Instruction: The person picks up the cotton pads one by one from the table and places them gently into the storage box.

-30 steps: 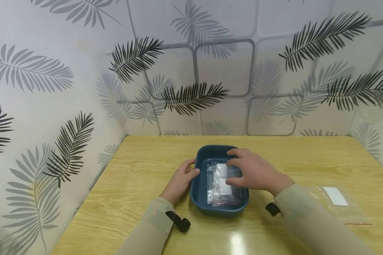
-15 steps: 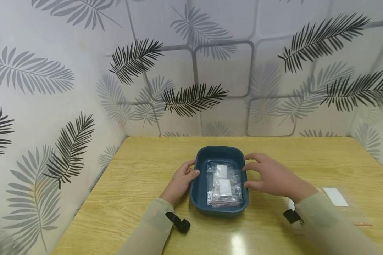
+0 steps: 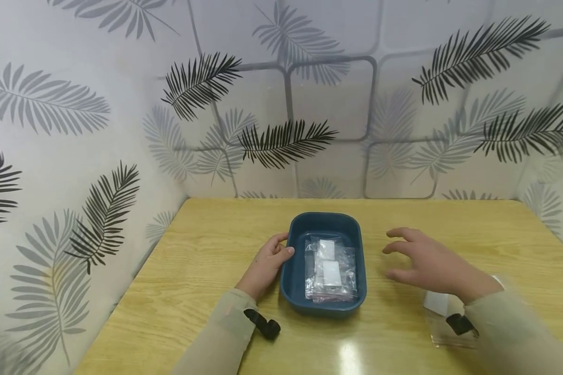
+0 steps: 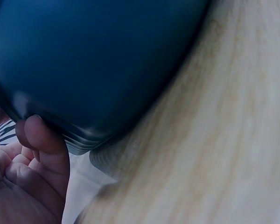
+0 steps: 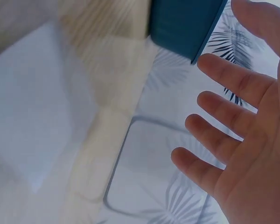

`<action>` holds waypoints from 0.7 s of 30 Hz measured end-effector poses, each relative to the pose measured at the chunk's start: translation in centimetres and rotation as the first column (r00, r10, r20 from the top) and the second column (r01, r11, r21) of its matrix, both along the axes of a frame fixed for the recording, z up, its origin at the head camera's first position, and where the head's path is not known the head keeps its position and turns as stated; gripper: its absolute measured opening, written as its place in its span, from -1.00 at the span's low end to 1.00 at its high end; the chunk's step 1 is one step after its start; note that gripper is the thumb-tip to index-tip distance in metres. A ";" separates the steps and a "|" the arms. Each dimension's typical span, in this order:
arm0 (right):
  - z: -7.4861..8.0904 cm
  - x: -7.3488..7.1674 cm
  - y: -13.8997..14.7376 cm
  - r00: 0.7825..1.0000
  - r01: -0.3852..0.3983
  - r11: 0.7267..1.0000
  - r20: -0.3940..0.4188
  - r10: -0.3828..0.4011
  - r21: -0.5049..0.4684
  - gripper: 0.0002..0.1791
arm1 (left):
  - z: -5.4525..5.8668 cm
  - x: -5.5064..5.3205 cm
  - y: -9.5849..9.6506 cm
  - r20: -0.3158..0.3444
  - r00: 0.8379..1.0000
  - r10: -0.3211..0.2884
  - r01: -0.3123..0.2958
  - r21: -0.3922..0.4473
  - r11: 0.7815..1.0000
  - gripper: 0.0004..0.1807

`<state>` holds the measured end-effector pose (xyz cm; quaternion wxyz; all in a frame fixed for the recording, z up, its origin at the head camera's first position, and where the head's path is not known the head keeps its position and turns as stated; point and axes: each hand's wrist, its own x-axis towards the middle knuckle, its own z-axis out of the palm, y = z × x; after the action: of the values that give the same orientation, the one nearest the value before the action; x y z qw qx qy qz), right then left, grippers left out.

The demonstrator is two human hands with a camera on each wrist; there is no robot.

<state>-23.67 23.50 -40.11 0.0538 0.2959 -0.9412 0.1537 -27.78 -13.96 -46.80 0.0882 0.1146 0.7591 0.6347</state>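
A dark blue tub [image 3: 293,284] stands on the table in the middle of the head view. Several clear plastic bags [image 3: 344,260] lie stacked inside, with white pieces [image 3: 331,273] showing in them. At the tub's left rim my left hand [image 3: 265,263] grips with the thumb over the edge and fingers outside; the left wrist view has the fingers [image 4: 44,140] against the tub wall. Right of the tub, apart from it, my right hand [image 3: 424,265] hovers over the table with nothing in it. The right wrist view shows its fingers [image 5: 233,74] spread and loosely extended.
A clear bag with a white piece [image 3: 436,303] lies on the table under the right forearm, partly hidden by the sleeve. Black straps [image 3: 262,324] are worn at both wrists. Behind the wooden table [image 3: 216,234] rises a leaf-patterned wall [image 3: 328,104].
My right hand has moved right, from over the tub, past its right rim, to above the table. The left hand and the tub have stayed put.
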 end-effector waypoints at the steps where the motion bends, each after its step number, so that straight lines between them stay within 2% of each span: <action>1: -0.1 0.1 0.4 1.000 0.003 1.000 0.002 -0.003 0.002 -0.53 | 0.0 0.0 0.0 0.000 1.000 0.002 -0.002 0.002 1.000 -0.37; 3: -0.4 0.2 1.4 1.000 0.009 1.000 -0.003 -0.009 0.011 -0.54 | 0.0 -0.1 0.0 0.001 1.000 0.007 -0.007 -0.002 1.000 -0.38; 10: -0.8 1.7 4.4 0.998 0.054 0.998 0.017 -0.054 0.038 -0.52 | 2.8 1.7 0.7 0.018 1.000 -0.001 0.001 -0.004 1.000 -0.40; 16: -1.6 2.8 6.3 0.994 0.099 0.990 0.046 -0.104 0.103 -0.41 | 2.9 1.8 0.6 0.018 1.000 -0.002 0.003 -0.011 1.000 -0.40; 21: -2.3 3.3 6.7 0.994 0.092 0.988 0.053 -0.099 0.124 -0.33 | 3.0 1.9 0.6 0.015 1.000 0.013 -0.013 -0.016 1.000 -0.41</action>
<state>-20.40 30.23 -42.43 0.0152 0.2483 -0.9632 0.1020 -25.90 -13.38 -43.75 0.0907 0.1044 0.7641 0.6301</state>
